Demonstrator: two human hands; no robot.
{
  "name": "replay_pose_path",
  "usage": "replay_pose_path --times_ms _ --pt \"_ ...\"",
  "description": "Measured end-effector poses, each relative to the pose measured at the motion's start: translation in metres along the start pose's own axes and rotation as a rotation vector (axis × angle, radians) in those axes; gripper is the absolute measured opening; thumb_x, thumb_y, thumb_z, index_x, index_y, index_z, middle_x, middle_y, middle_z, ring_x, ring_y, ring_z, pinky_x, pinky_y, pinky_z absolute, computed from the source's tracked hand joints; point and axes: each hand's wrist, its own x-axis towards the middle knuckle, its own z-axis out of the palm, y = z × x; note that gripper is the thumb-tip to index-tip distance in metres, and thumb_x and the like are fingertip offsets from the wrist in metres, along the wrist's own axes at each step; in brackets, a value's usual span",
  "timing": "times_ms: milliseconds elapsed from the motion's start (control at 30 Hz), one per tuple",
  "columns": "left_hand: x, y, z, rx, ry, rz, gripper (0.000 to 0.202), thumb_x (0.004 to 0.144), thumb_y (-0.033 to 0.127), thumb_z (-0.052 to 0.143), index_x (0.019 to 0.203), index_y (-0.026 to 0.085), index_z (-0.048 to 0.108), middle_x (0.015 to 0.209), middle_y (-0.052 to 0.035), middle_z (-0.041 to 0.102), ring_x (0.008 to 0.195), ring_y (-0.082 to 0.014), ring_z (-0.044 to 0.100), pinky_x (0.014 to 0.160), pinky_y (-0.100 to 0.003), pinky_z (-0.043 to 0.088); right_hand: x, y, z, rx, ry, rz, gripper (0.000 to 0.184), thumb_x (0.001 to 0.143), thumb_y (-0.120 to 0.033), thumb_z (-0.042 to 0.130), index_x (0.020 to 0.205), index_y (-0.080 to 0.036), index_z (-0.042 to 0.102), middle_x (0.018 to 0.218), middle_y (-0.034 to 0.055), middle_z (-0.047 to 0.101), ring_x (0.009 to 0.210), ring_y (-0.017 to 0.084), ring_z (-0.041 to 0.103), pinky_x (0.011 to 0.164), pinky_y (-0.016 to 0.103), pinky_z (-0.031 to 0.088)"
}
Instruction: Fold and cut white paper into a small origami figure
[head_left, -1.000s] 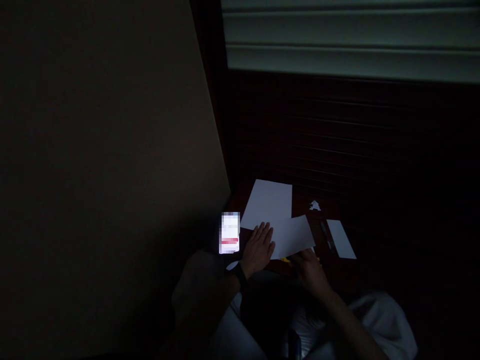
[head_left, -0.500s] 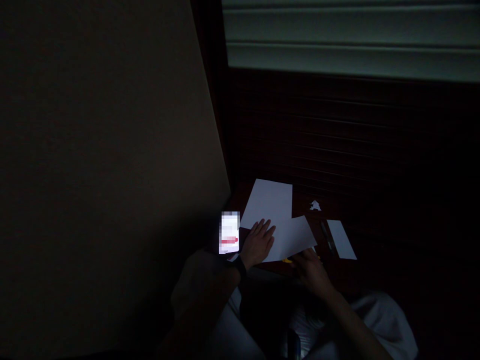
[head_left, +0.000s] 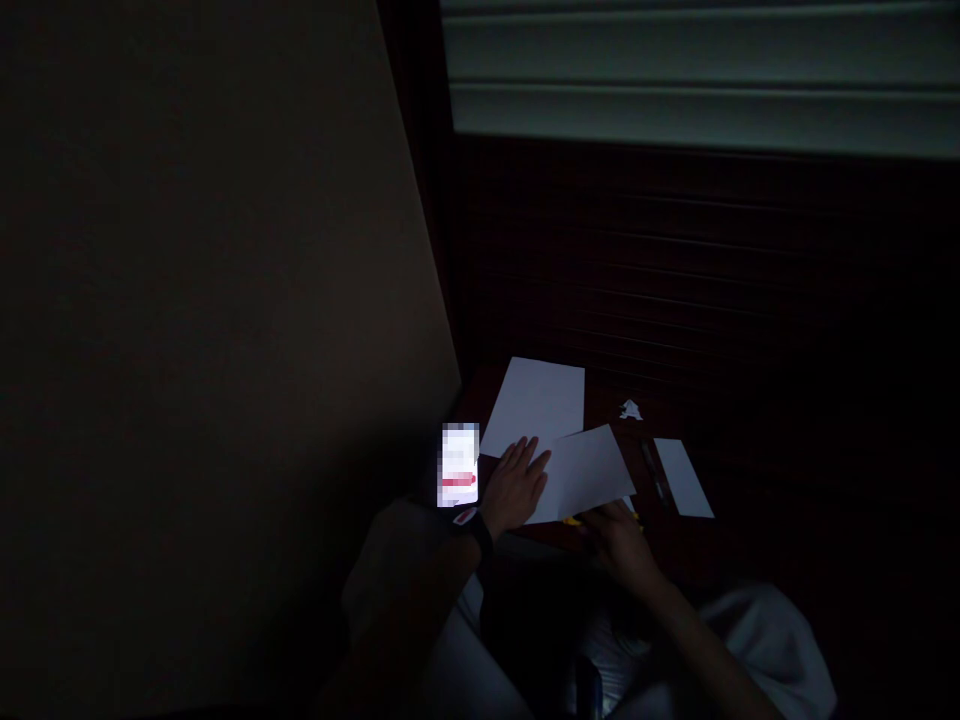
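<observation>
white paper sheet [head_left: 589, 468] — left hand [head_left: 514, 487] lies flat and open on it, right hand [head_left: 619, 535] pinches its near edge.

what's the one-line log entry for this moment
left hand: flat on white sheet | right hand: at its near edge, grip unclear | nearby: lit phone, second sheet, pen

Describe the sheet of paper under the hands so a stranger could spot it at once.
On the dark table below the blind lie three white papers. The middle sheet sits between a larger sheet behind-left and a narrow strip to the right. It alone is tilted, the left hand flat on its left edge, the right hand at its near edge.
</observation>
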Motion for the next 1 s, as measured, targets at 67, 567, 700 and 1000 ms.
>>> replay_pose_path --times_ms 67,567,700,1000 --pt "0.0 0.0 0.0 0.005 -0.003 0.004 0.044 0.094 0.033 0.03 0.136 0.022 0.036 0.149 -0.004 0.025 0.137 -0.0239 0.016 0.11 -0.047 0.019 0.0 -0.001 0.0 0.017 0.007 -0.016 0.038 0.081 -0.011 0.052 0.114 -0.027 0.06 0.114 0.0076 0.056 0.109 0.026 0.046 0.091 0.038 0.036" --pt "0.0 -0.001 -0.001 -0.006 0.016 0.012 0.043 0.094 0.032 0.033 0.136 0.023 0.037 0.147 -0.0041 0.028 0.136 -0.0241 0.021 0.109 -0.046 0.022 -0.015 0.007 -0.003 0.055 0.007 -0.014 0.04 0.082 -0.011 0.052 0.119 -0.026 0.057 0.096 0.008 0.055 0.092 0.024 0.049 0.079 0.036 0.041" --pt "0.001 -0.004 -0.004 -0.03 0.01 0.013 0.041 0.094 0.031 0.034 0.134 0.026 0.039 0.145 -0.0029 0.034 0.134 -0.0232 0.027 0.105 -0.043 0.03 -0.014 0.008 -0.003 0.065 0.01 -0.005 0.038 0.083 -0.013 0.052 0.118 -0.027 0.057 0.097 0.0078 0.054 0.094 0.025 0.048 0.079 0.036 0.041" --pt "0.0 -0.006 -0.003 -0.037 0.036 0.027 0.041 0.093 0.028 0.035 0.134 0.025 0.04 0.144 -0.0036 0.035 0.134 -0.0225 0.027 0.107 -0.043 0.026 -0.009 0.002 0.0 0.04 0.02 0.002 0.034 0.082 -0.013 0.053 0.112 -0.027 0.059 0.096 0.0079 0.054 0.094 0.026 0.048 0.08 0.037 0.041"
